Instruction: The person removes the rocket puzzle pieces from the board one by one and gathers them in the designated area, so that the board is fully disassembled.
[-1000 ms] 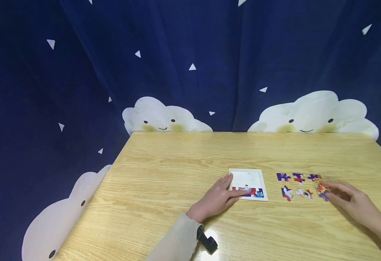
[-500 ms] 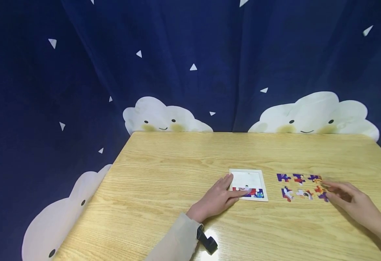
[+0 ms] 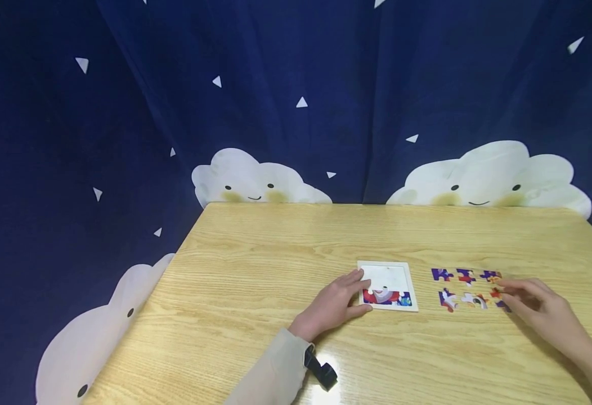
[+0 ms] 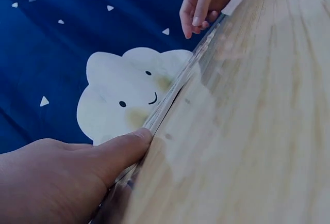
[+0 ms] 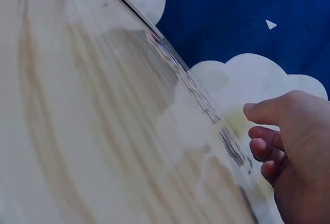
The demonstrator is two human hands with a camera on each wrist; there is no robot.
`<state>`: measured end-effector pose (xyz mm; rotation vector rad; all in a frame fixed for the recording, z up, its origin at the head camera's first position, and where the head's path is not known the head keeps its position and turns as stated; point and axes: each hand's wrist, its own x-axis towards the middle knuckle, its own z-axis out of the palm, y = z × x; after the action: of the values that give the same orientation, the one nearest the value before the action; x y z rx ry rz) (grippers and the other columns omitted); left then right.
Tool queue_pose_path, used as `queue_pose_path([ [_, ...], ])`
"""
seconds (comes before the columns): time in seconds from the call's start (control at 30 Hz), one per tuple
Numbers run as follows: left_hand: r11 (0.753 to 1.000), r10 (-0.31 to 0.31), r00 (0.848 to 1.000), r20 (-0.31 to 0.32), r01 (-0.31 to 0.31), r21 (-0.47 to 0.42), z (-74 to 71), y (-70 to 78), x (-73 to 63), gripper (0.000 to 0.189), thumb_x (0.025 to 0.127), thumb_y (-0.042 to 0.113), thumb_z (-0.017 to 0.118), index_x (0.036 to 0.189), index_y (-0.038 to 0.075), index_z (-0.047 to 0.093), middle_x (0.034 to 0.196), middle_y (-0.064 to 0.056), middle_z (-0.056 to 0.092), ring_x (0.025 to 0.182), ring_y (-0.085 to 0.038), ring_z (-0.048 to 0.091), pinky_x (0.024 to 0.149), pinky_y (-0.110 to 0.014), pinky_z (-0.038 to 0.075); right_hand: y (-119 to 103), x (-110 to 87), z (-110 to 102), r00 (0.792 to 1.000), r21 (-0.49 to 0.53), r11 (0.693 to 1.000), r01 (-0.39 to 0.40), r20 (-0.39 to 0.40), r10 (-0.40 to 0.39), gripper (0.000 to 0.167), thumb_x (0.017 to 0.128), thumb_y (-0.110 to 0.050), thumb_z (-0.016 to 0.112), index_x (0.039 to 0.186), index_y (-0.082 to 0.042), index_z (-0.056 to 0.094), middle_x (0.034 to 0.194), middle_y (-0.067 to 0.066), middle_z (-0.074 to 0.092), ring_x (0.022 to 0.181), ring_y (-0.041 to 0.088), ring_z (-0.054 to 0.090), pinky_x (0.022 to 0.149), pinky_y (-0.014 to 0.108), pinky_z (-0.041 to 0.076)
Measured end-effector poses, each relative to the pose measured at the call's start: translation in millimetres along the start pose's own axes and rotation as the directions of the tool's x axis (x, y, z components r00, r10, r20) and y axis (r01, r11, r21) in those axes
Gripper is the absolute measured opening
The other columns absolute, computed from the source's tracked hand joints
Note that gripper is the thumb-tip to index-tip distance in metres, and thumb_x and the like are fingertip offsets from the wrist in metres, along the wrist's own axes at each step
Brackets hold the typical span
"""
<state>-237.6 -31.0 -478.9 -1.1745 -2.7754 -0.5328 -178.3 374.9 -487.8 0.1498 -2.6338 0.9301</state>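
Left hand: the left hand (image 3: 328,306) is low in the frame, a bit right of the middle; its fingers are loose and spread, resting on the left side of the white tray (image 3: 391,278); the thumb (image 4: 126,149) lies out straight along the edge
Right hand: the right hand (image 3: 544,315) is at the lower right of the frame; thumb and fingers are apart with a gap between them, the other fingers softly bent, pinching nothing; I cannot tell if its fingertips touch the puzzle bits there
White tray: right of the middle, in the lower half of the frame; flat on the surface (image 3: 255,270); its top part is plain white, and a strip of joined bits (image 3: 387,298) in red, purple and blue fills the bottom
Loose bits: the loose bits (image 3: 466,275) lie in two rows at the lower right, between the white tray and the right hand; the right end of the bottom row is partly hidden by the fingers
Arm: a pale sleeve (image 3: 268,374) and a black band (image 3: 321,368) at bottom middle
Back: dark blue curtain (image 3: 286,62) with white triangles and smiling clouds (image 3: 498,169)
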Motion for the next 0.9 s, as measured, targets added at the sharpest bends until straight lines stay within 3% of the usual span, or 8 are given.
queue_pose_path([
  [0.37, 0.997, -0.061, 0.998, -0.013, 0.061, -0.042, 1.9, -1.7, 2.2, 0.062, 0.091, 0.049, 0.065, 0.138, 0.009, 0.055, 0.152, -0.007, 0.046, 0.141, -0.019, 0.045, 0.118, -0.031, 0.037, -32.4, 8.8, 20.7, 0.995, 0.086, 0.991, 0.101, 0.005, -0.102, 0.025, 0.089, -0.006, 0.070, 0.113, -0.004, 0.068, 0.089, -0.022, 0.054, 0.071, -0.004, 0.046, 0.056, 0.013, 0.039],
  [0.63, 0.997, -0.056, 0.998, -0.042, 0.054, -0.063, 2.5, -3.4, 2.9, 0.061, 0.089, 0.049, 0.067, 0.135, 0.010, 0.059, 0.149, -0.005, 0.050, 0.139, -0.017, 0.048, 0.116, -0.029, 0.039, -58.7, 18.0, 48.0, 0.982, 0.177, 0.969, 0.172, 0.047, -0.183, 0.028, 0.083, -0.001, 0.074, 0.110, -0.005, 0.068, 0.085, -0.012, 0.057, 0.071, -0.003, 0.051, 0.056, 0.013, 0.043],
  [0.77, 0.996, -0.049, 0.997, -0.057, 0.045, -0.072, 2.7, -4.6, 3.2, 0.061, 0.088, 0.049, 0.068, 0.134, 0.009, 0.060, 0.147, -0.006, 0.052, 0.137, -0.017, 0.049, 0.115, -0.030, 0.041, -72.1, 23.4, 61.0, 0.978, 0.195, 0.964, 0.179, 0.069, -0.195, 0.030, 0.082, -0.003, 0.076, 0.111, -0.008, 0.069, 0.084, -0.011, 0.057, 0.069, -0.001, 0.050, 0.055, 0.015, 0.042],
  [0.9, 0.996, -0.053, 0.997, -0.062, 0.048, -0.078, 3.5, -5.5, 4.0, 0.061, 0.087, 0.049, 0.070, 0.132, 0.009, 0.061, 0.147, -0.005, 0.053, 0.137, -0.016, 0.050, 0.114, -0.030, 0.041, -84.6, 30.1, 74.7, 0.965, 0.203, 0.951, 0.234, 0.068, -0.252, 0.030, 0.079, -0.004, 0.078, 0.108, -0.009, 0.070, 0.081, -0.010, 0.057, 0.066, 0.000, 0.047, 0.052, 0.016, 0.040],
])
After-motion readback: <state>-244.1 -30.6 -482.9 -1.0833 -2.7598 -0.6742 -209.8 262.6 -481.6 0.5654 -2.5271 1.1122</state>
